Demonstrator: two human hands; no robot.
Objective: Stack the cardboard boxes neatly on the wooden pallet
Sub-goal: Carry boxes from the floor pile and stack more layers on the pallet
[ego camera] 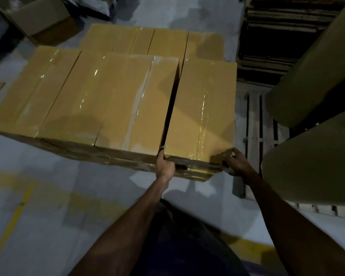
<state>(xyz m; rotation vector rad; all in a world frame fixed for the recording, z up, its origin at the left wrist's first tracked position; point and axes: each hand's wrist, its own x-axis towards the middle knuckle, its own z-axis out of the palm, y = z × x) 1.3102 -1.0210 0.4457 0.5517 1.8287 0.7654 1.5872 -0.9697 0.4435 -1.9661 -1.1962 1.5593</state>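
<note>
I have both hands on the rightmost box of the near row, at its near end. My left hand holds the near left corner, the fingers tucked into the narrow dark gap between this box and the taped box beside it. My right hand wraps the near right corner, thumb on the top edge and fingers curled round the side, so both grips are holding this one box. It sits level with its neighbours, and clear tape runs along its top. Left of it, more boxes stand side by side in the same row, and behind it lies a second row of boxes. A bare wooden pallet lies on the floor just right of the box, partly under big brown paper rolls.
</note>
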